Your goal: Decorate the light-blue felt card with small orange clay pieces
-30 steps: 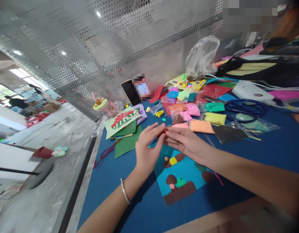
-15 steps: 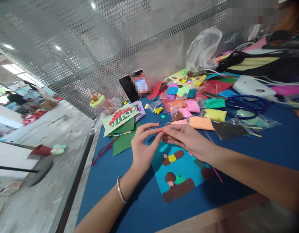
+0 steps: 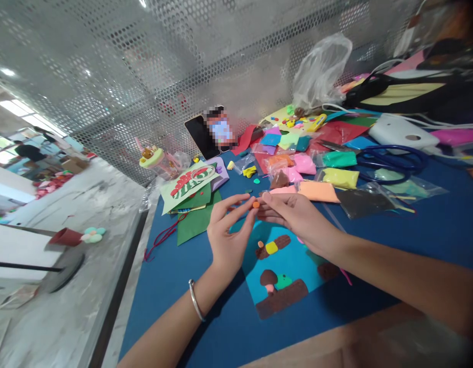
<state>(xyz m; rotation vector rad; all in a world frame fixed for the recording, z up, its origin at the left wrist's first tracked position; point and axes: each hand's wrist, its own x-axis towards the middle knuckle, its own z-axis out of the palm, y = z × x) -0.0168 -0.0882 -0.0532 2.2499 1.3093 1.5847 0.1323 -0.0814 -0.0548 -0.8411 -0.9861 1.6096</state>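
Note:
A small lump of orange modelling clay (image 3: 256,204) is pinched between the thumb and a fingertip of my left hand (image 3: 230,230), which wears a silver bangle (image 3: 196,300). From the other side my right hand (image 3: 293,217) has its bent fingertips against the same lump. Below both hands lies a blue card (image 3: 248,278) decorated with flat clay shapes. On it are a brown clay log with a yellow band (image 3: 272,248), a brown mushroom (image 3: 268,277) with a pink stem, a green clay shape (image 3: 284,281) and a broad brown strip (image 3: 282,300). My right hand and forearm hide part of the card.
Bags of coloured clay (image 3: 318,191), blue-handled scissors (image 3: 389,162) and a white device (image 3: 401,134) lie right of and beyond the hands. Phones (image 3: 202,135) lean on the perforated metal panel (image 3: 255,61). Cards (image 3: 188,186) and a lidded cup (image 3: 154,159) are at left.
The fingertips of my right hand have parted slightly from my left, so more of the orange clay shows. The view has shifted a little; the card lies as before.

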